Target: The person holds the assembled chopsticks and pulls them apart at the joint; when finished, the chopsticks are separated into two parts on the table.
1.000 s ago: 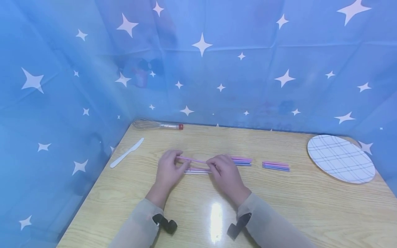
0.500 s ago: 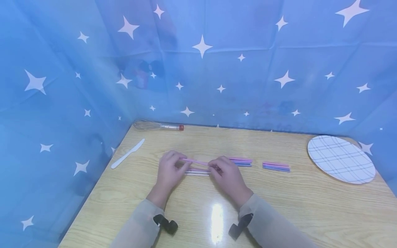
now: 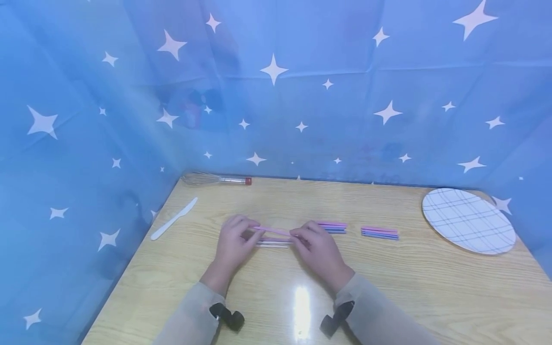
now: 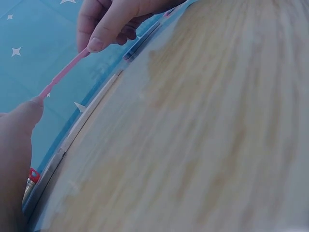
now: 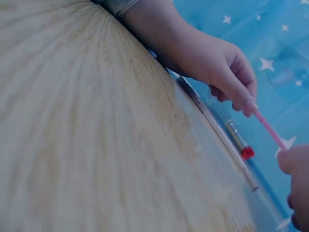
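Stretched level between my two hands is a thin pink straw (image 3: 276,231). My left hand (image 3: 234,242) pinches its left end between thumb and fingers, and my right hand (image 3: 316,249) pinches the other end. In the left wrist view, the pink straw (image 4: 67,70) is raised off the table and shows a small joint partway along. Below it, a few pale and purple straws (image 3: 273,243) lie side by side on the wood, their ends partly hidden by my hands. Just beyond my right hand lies a bundle of pink and blue straws (image 3: 334,227).
A second short bundle of pink and blue straws (image 3: 379,233) lies further right. At the far right is a white checked oval plate (image 3: 470,220). A whisk (image 3: 215,179) rests along the back edge, and a white knife (image 3: 174,219) is at left. Blue starred cloth (image 3: 276,120) hangs behind the wooden table (image 3: 409,287).
Both hands keep their pinch on the pink straw, which has shifted only slightly. The left fingers have closed in a little along it. The head view has tilted a bit.
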Demonstrator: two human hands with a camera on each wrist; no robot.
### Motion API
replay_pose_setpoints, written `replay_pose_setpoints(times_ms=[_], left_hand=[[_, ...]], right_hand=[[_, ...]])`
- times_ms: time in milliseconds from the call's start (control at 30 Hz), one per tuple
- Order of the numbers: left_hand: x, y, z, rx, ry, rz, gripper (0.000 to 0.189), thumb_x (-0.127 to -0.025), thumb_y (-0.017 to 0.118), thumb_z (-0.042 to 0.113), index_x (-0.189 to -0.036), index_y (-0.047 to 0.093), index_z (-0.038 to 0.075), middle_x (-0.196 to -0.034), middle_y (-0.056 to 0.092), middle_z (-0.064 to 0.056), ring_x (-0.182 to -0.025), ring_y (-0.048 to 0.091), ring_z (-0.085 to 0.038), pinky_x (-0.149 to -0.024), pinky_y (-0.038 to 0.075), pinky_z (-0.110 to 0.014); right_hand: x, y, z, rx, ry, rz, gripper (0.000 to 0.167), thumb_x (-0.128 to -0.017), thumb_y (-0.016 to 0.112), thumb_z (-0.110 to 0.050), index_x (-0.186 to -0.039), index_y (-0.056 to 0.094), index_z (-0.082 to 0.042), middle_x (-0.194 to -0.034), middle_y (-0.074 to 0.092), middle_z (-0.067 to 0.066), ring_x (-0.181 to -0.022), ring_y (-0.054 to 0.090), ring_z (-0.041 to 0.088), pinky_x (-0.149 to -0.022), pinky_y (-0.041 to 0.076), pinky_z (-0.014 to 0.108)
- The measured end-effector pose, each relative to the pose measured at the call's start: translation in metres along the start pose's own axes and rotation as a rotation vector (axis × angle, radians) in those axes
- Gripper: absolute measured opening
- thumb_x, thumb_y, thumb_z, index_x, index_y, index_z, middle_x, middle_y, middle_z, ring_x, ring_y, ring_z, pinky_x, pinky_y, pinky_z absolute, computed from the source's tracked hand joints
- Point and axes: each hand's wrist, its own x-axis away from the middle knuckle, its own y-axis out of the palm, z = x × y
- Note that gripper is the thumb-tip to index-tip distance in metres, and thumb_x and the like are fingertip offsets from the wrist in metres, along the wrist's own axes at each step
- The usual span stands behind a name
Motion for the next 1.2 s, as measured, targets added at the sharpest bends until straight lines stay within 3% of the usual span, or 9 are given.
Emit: replay_pose_setpoints(times_ms=[567, 800, 1033, 1200], left_hand=[[0.000, 0.014, 0.008, 0.016, 0.090, 0.044, 0.021, -0.086, 0.089, 0.025, -0.097, 0.078, 0.011, -0.093, 0.073, 0.001, -0.093, 0.067, -0.022, -0.097, 0.051, -0.048], [-0.002, 0.026, 0.018, 0.012, 0.087, 0.016, 0.021, -0.087, 0.088, 0.028, -0.098, 0.078, 0.012, -0.096, 0.073, 0.002, -0.095, 0.067, -0.021, -0.099, 0.050, -0.047], [-0.004, 0.036, 0.033, -0.005, 0.050, -0.004, 0.019, -0.089, 0.087, 0.029, -0.097, 0.079, 0.014, -0.096, 0.072, 0.005, -0.095, 0.065, -0.018, -0.095, 0.050, -0.043], [-0.006, 0.045, 0.044, -0.012, 0.020, -0.019, 0.019, -0.089, 0.086, 0.031, -0.098, 0.079, 0.015, -0.097, 0.071, 0.006, -0.096, 0.064, -0.017, -0.099, 0.049, -0.043]], right_hand=[[0.010, -0.011, 0.004, 0.047, -0.026, 0.014, 0.016, -0.089, 0.086, -0.011, -0.104, 0.082, -0.011, -0.092, 0.064, -0.007, -0.085, 0.056, 0.011, -0.074, 0.053, 0.029], [0.017, -0.023, 0.013, 0.058, 0.019, 0.026, 0.017, -0.089, 0.086, -0.010, -0.105, 0.082, -0.014, -0.103, 0.071, -0.002, -0.110, 0.067, 0.028, -0.101, 0.055, 0.046], [0.022, -0.037, 0.019, 0.055, 0.016, 0.043, 0.016, -0.089, 0.086, -0.009, -0.104, 0.082, -0.012, -0.103, 0.071, -0.003, -0.099, 0.064, 0.019, -0.089, 0.054, 0.038], [0.026, -0.046, 0.023, 0.081, 0.045, 0.047, 0.016, -0.089, 0.085, -0.011, -0.105, 0.082, -0.012, -0.102, 0.070, -0.003, -0.099, 0.062, 0.019, -0.088, 0.052, 0.038]])
